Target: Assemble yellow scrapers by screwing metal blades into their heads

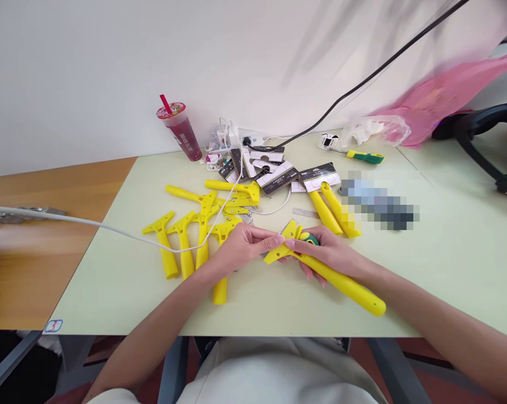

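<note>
Above the front of the table, a yellow scraper [341, 283] is held by both hands, its long handle slanting down to the right. My left hand [251, 244] is closed on the scraper's head, thumb on the flat face. My right hand [331, 249] grips near the neck, its thumb on the head too. A green and yellow screwdriver handle [309, 238] sticks out within my right hand; its tip is hidden. To the left lie several yellow scraper handles [167, 255] and loose yellow head pieces [239, 203]. Behind the hands is a thin metal blade [305, 212].
Black-and-white package cards [279, 177] lie behind, one over two yellow handles [326, 213]. A drink cup [181, 134] stands near the wall by a power strip [253, 139]. A white cable [194, 248] crosses the left side. Another screwdriver [365, 157] and a pink bag [442, 92] are back right.
</note>
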`<state>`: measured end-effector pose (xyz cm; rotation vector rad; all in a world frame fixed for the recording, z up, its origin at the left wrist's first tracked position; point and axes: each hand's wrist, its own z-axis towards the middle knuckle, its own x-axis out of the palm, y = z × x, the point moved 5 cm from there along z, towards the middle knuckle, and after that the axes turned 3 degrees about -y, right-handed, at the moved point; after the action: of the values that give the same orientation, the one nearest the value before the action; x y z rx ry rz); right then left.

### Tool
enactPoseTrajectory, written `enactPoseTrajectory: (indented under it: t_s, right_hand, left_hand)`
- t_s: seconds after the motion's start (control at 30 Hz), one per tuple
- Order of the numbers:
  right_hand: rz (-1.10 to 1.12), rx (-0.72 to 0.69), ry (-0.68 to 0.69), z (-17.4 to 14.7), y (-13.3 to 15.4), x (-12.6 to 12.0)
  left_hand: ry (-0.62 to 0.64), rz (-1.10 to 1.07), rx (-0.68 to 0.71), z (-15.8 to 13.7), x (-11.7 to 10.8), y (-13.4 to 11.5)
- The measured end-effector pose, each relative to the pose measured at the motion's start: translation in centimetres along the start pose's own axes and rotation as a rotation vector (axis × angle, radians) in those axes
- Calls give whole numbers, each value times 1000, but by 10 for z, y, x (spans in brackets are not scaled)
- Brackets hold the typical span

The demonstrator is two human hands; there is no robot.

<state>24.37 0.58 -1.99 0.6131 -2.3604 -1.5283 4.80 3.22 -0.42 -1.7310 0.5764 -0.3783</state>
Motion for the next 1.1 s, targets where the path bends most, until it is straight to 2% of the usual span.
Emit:
enactPoseTrajectory:
  t_s: [0.17,0.4,0.63,0.8,1.1]
  right_hand:
    - [8,-5,-4,1,2,1]
    - [14,-57,43,-1,4,3]
    - [19,-61,21,0,3,4]
    - [24,-58,11,1,0,2]
    - [17,-31,-8,-2,6,3]
  left_hand:
    - [16,-26,-9,0,0,1]
    - [-59,-30,-8,3,-2,4]
    - [32,-15,-25,0,0,-2]
    - [-5,-57,-33,-1,-4,0]
    - [38,-83,-17,0,-6,6]
